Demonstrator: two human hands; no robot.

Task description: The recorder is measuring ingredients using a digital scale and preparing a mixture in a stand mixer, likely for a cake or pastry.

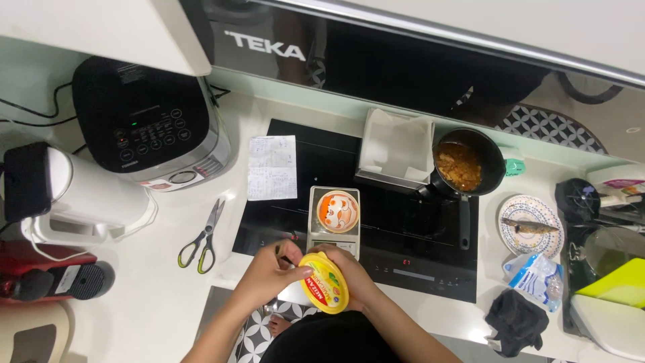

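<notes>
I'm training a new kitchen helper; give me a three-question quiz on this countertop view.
1. True or false: both hands hold the yellow tub.
2. What sits on the kitchen scale? A) a small orange-and-white bowl B) a fish C) scissors
3. Fill in: the green-handled scissors lie to the ____ of the black cooktop.

Key:
1. True: left hand and right hand grip its sides.
2. A, the bowl.
3. Left.
</notes>
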